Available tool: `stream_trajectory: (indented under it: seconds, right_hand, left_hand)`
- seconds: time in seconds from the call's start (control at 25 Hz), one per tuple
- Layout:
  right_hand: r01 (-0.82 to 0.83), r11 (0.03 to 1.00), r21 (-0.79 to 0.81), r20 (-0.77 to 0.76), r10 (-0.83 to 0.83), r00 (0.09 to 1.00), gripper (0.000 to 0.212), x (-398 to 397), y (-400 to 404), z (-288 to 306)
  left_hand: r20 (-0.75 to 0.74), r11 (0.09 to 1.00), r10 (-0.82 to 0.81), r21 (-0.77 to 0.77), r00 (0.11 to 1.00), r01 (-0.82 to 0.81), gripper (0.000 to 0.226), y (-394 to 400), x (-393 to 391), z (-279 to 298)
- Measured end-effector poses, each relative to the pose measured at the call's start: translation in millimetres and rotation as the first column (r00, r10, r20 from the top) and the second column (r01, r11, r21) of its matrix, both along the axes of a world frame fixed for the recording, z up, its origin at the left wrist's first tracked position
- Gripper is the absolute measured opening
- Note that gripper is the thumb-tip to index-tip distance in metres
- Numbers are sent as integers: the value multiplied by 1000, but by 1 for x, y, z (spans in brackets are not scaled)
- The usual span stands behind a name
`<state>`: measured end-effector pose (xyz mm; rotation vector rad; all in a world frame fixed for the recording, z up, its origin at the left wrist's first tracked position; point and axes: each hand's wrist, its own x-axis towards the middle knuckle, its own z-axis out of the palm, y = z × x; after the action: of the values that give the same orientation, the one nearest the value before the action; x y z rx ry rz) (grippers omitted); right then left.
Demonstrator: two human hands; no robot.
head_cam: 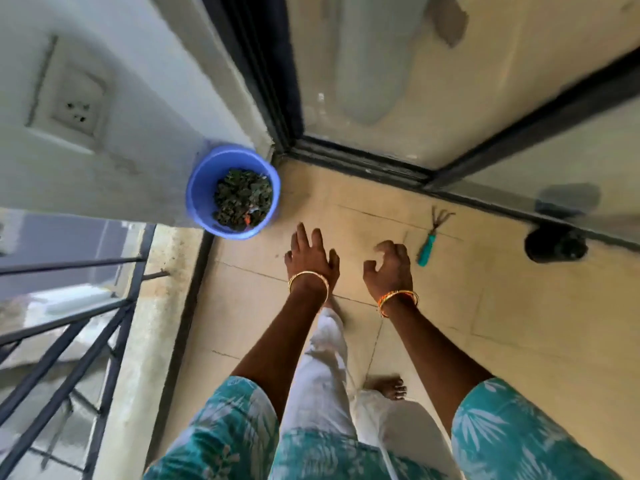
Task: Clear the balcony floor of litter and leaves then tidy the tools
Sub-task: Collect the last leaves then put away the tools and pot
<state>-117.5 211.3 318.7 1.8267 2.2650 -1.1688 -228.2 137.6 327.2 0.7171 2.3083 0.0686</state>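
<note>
A blue bucket point(201, 199) stands on the tiled floor in the corner by the wall, holding dark leaves and litter point(243, 199). My left hand point(310, 256) hovers just below and right of it, fingers spread and holding nothing. My right hand point(389, 266) hangs beside it with fingers loosely curled, also holding nothing. A small hand rake point(431, 241) with a teal handle and metal prongs lies on the floor just right of my right hand.
A dark sliding-door track point(360, 161) runs along the far edge of the tiles. A black round object point(554, 245) sits by the glass at the right. A metal railing point(69, 334) and low ledge bound the left side. My bare feet stand below.
</note>
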Motion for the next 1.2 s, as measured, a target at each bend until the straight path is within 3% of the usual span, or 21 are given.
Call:
stream_trajectory:
  seconds: [0.2, 0.36, 0.48, 0.6, 0.8, 1.08, 1.2]
  right_hand:
    - [190, 981, 44, 106, -194, 975, 38, 141, -4, 34]
    - [318, 945, 80, 210, -328, 921, 53, 253, -43, 58]
    - [443, 894, 64, 297, -441, 847, 60, 336, -81, 86]
    - [564, 815, 131, 297, -575, 762, 65, 405, -116, 116]
    - [795, 589, 143, 312, -790, 528, 65, 503, -156, 161]
    - [932, 280, 231, 273, -938, 215, 59, 600, -142, 199]
    - [962, 94, 256, 239, -970, 31, 57, 643, -123, 213]
  left_hand:
    - [2, 903, -426, -60, 905, 426, 60, 19, 109, 33]
    - [-10, 668, -742, -93, 670, 739, 64, 19, 214, 62]
    - [-52, 491, -871, -101, 488, 865, 68, 10, 296, 93]
    - [-96, 350, -934, -79, 343, 933, 72, -6, 369, 120]
    - [-95, 28, -995, -25, 25, 999, 74, -12, 492, 173]
    - [-166, -331, -933, 42, -320, 943, 71, 38, 631, 214]
    - [-198, -481, -863, 39, -465, 876, 71, 74, 687, 224]
